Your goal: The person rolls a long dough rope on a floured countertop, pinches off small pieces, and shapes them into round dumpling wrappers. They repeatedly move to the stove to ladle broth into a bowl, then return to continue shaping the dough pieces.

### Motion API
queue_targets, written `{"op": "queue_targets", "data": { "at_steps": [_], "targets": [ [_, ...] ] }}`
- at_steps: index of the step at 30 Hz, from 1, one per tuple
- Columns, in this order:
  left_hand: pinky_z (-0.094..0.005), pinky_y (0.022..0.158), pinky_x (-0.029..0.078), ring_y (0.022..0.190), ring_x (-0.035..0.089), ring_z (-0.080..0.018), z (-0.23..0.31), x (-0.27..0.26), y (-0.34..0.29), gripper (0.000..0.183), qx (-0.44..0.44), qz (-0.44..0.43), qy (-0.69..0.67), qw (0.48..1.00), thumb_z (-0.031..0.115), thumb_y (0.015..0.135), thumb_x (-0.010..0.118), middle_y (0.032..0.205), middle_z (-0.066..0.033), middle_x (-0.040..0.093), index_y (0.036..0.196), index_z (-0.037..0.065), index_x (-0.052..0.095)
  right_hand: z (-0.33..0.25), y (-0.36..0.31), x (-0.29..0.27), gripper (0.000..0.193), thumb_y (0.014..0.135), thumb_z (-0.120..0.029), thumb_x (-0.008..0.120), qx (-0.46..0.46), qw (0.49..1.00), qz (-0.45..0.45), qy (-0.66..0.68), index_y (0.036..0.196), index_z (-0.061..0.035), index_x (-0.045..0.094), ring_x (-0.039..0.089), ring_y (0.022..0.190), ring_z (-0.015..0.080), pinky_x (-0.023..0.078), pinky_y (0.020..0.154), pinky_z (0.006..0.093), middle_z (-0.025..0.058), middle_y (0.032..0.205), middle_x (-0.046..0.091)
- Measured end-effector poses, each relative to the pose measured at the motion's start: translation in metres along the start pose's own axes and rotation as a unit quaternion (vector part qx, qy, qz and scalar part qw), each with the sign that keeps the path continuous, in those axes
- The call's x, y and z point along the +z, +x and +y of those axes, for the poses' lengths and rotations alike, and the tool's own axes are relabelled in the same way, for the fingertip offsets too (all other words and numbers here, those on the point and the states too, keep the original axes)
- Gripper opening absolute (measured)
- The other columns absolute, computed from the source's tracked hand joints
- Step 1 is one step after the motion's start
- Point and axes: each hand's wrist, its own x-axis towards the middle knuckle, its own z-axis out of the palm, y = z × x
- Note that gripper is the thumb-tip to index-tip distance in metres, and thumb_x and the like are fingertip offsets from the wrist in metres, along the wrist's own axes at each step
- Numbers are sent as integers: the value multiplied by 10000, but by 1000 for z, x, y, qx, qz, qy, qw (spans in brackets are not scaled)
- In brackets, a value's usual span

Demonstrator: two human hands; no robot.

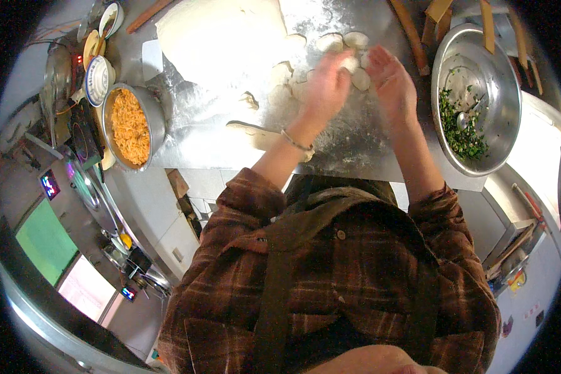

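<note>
My left hand is over the far part of the floured metal table, its fingers smeared by motion. A small pale dough piece shows at its fingertips; whether it is gripped I cannot tell. Just to the right, my right hand has its fingers stretched out and holds nothing visible. Around the hands lie several dough pieces, among them a round one between the hands and another beyond them. A dough strip lies near the left wrist, partly behind it. At the far left spreads a large white dough mass.
A metal bowl of orange shredded filling stands left, beside smaller bowls. On the right sits a wide metal basin with chopped greens and a spoon. A wooden stick lies between the basin and the hands.
</note>
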Motion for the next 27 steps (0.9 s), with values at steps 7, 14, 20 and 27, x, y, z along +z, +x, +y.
{"op": "queue_targets", "data": {
  "at_steps": [7, 14, 20, 27],
  "targets": [
    [-423, 1073, 262, 1257, 390, -342, 8, 5, 23, 431, -145, 10, 1, 989, 139, 890, 459, 1313, -187, 476, 1301, 10, 435, 12, -39, 47, 371, 973, -297, 359, 168, 983, -27, 70, 1194, -46, 519, 505, 1074, 186, 432, 904, 342, 73, 1159, 558],
    [-420, 1094, 242, 1301, 345, -350, 11, 33, 26, 471, 92, 34, -27, 995, 110, 879, 483, 1388, -210, 380, 1327, -3, 395, 9, 1, 22, 418, 956, -285, 389, 50, 995, -72, 50, 1222, 20, 493, 522, 1111, 286, 414, 969, 379, 144, 1212, 553],
    [-403, 900, 444, 1049, 535, -323, -90, -5, 49, 393, 32, -17, 197, 980, 73, 830, 501, 1111, -191, 581, 1221, 30, 492, -13, 19, 32, 382, 906, -158, 472, -32, 996, -67, 40, 1242, 23, 484, 466, 1177, 243, 347, 1022, 373, 122, 1263, 508],
    [-425, 892, 387, 962, 524, -318, 10, -10, 28, 355, -241, 32, -108, 964, 121, 829, 515, 1094, -185, 586, 1164, 9, 552, -7, 14, 44, 376, 961, -225, 409, 47, 998, 25, 32, 1260, -6, 471, 458, 1188, 223, 350, 1025, 368, 109, 1289, 487]
  ]
}}
